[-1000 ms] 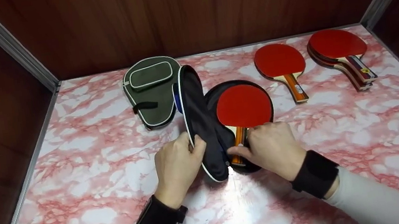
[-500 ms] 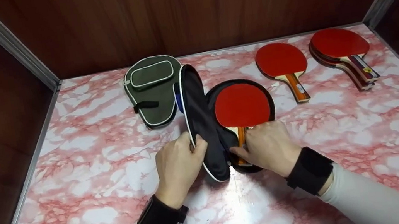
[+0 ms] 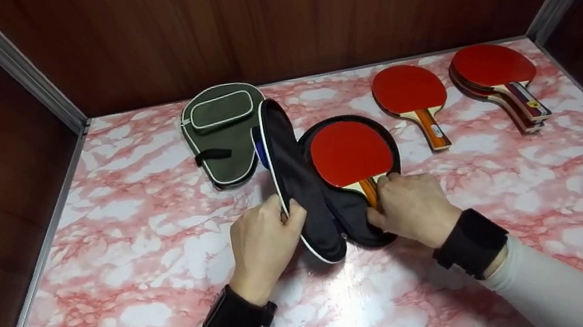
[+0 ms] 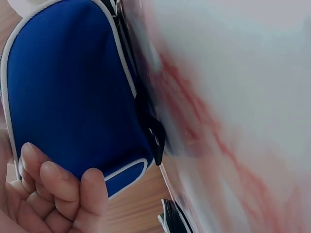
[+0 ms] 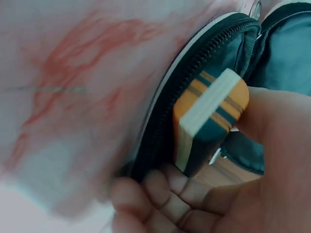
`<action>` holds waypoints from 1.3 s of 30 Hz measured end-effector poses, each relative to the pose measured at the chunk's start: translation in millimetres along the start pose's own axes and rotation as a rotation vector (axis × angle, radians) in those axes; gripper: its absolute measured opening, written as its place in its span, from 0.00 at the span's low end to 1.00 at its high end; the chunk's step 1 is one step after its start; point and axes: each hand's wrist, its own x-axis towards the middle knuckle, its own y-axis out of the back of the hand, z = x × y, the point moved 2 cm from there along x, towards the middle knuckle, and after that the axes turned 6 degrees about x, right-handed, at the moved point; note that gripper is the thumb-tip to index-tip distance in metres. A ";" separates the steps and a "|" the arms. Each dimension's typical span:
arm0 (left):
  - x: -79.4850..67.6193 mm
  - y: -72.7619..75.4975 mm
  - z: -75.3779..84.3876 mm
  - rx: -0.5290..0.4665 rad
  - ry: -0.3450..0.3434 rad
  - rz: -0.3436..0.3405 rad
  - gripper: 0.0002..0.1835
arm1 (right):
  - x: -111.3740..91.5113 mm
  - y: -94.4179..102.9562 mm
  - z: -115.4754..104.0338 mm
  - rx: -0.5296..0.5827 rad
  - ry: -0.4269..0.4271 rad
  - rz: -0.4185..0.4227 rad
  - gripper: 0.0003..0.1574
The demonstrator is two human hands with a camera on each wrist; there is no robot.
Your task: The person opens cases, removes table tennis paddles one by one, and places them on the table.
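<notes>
A zippered table tennis paddle case [image 3: 306, 190] lies unfolded in the middle, black inside and edged in white piping; its blue outside [image 4: 68, 82] fills much of the left wrist view. My left hand [image 3: 264, 244] pinches the rim of the raised left flap, thumb on the inner side and curled fingers on the blue outside. In the right half of the case lies a red paddle [image 3: 351, 150]. My right hand [image 3: 417, 204] grips its striped handle [image 5: 210, 109], thumb along one side and fingers curled at the zipper edge of the case.
A green paddle case [image 3: 224, 133] with a small pocket lies at the back left. Another red paddle [image 3: 409, 90] rests at the back right, beside a stack of paddles [image 3: 493, 65]. Brown panels [image 3: 282, 16] wall in the pink marbled table [image 3: 145, 298].
My right hand has shifted slightly right, swinging the handle right and nudging the paddle's head a little up and left. The left hand and flap have shifted slightly right near the bottom.
</notes>
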 end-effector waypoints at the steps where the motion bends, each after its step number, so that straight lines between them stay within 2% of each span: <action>1: -0.1 -0.3 0.3 -0.001 0.001 -0.004 0.21 | 0.3 -0.8 2.8 0.007 -0.006 0.004 0.27; 9: -0.1 -1.8 0.2 0.006 -0.002 -0.003 0.21 | -4.9 -2.0 21.8 0.009 0.001 0.139 0.19; 16: -1.1 -0.8 -1.0 0.006 0.000 0.002 0.21 | -9.9 -1.9 32.7 0.013 0.012 0.216 0.15; 21: -1.0 -0.5 -0.2 0.008 -0.004 0.008 0.21 | -9.8 -1.0 38.9 0.005 0.026 0.265 0.20; 25: -0.7 -0.6 0.9 0.007 -0.005 0.010 0.21 | -9.4 1.1 43.0 -0.007 0.029 0.260 0.24; 39: -1.1 -1.1 0.1 0.004 -0.009 0.026 0.21 | -11.2 11.4 53.9 0.087 -0.034 0.210 0.23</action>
